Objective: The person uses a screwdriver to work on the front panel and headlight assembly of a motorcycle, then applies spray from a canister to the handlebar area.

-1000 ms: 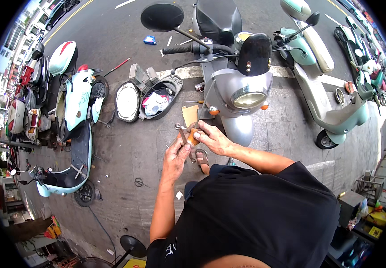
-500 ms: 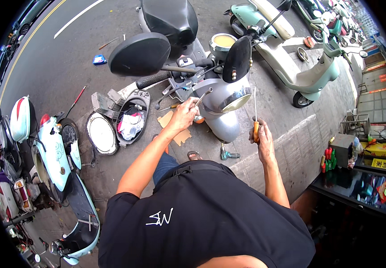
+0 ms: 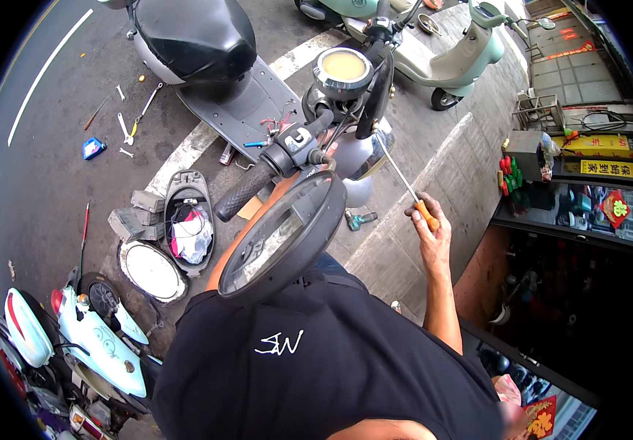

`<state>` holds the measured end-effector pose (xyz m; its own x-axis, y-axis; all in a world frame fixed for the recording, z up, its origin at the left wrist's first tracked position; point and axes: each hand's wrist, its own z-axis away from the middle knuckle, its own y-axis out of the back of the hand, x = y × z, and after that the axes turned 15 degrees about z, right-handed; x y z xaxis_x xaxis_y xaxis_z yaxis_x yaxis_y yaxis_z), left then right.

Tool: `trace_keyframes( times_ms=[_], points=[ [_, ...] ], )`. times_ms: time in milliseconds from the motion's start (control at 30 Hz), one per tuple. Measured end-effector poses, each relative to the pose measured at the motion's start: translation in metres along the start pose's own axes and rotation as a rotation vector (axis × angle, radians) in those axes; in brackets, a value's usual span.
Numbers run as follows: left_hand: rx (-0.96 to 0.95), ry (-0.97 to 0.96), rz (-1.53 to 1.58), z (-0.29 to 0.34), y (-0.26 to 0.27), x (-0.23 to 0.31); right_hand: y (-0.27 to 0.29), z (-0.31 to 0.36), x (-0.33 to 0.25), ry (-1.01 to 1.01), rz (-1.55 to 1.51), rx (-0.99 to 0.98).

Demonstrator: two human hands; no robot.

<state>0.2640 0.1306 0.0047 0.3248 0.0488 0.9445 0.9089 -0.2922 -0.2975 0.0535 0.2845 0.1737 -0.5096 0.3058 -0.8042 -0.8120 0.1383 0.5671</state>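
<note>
In the head view, the right hand grasps a screwdriver by its orange handle, out to the right of the scooter. Its shaft slants up toward the headlight; whether the tip touches is unclear. The left hand barely shows behind the mirror and handlebar, so I cannot tell its grip. The screwdriver should feel fairly light and stiff, its bare shaft likely slippery; the thick handle looks the best hold.

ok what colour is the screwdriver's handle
The screwdriver handle is orange, showing best in the head view.
</note>
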Motion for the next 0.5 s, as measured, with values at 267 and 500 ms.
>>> trace_keyframes(
  times_ms=[267,500],
  points=[
    [-0.007,0.076,0.410,-0.006,0.019,0.000,0.006,-0.029,0.011,0.047,0.041,-0.067],
    [-0.038,0.485,0.969,-0.011,0.027,0.033,0.012,-0.043,0.048,-0.085,-0.316,-0.146]
  ],
)
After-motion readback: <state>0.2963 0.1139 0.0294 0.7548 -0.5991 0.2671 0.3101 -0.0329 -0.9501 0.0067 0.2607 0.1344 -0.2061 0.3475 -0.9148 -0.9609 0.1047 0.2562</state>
